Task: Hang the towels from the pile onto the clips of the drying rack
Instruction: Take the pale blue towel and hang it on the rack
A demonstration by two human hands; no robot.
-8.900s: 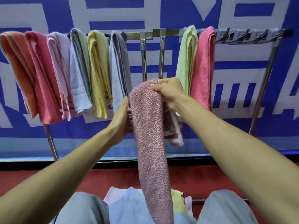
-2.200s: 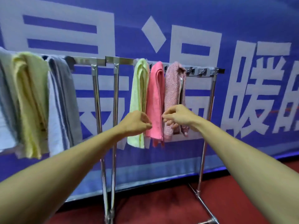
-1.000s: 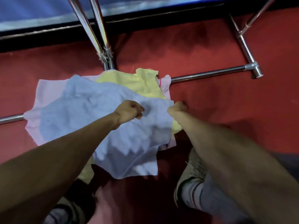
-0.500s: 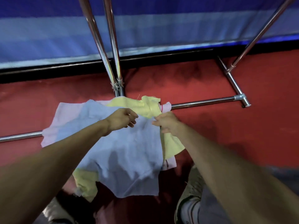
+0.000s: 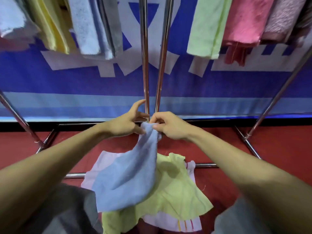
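Observation:
A light blue towel [image 5: 128, 179] hangs lifted above the pile on the red floor. My right hand [image 5: 170, 126] pinches its top corner. My left hand [image 5: 128, 124] touches the same corner from the left, thumb and index finger raised. Below lie a yellow-green towel [image 5: 179, 191] and a pale pink towel [image 5: 170, 222] with stripes. The drying rack's two central steel posts [image 5: 152, 65] rise right behind my hands. Hung towels show at the top: yellow [image 5: 50, 26], blue-grey [image 5: 94, 27], light green [image 5: 209, 26], pink [image 5: 244, 21], mauve [image 5: 283, 17]. The clips are out of view.
The rack's slanted steel legs [image 5: 278, 97] and floor bars [image 5: 206, 165] frame the pile. A blue and white banner [image 5: 84, 81] covers the wall behind. My grey trouser knees [image 5: 67, 210] show at the bottom on both sides.
The blue towel has come up off the pile, held at its corner. My head has tilted upward, so the hung towels' lower ends are back in view.

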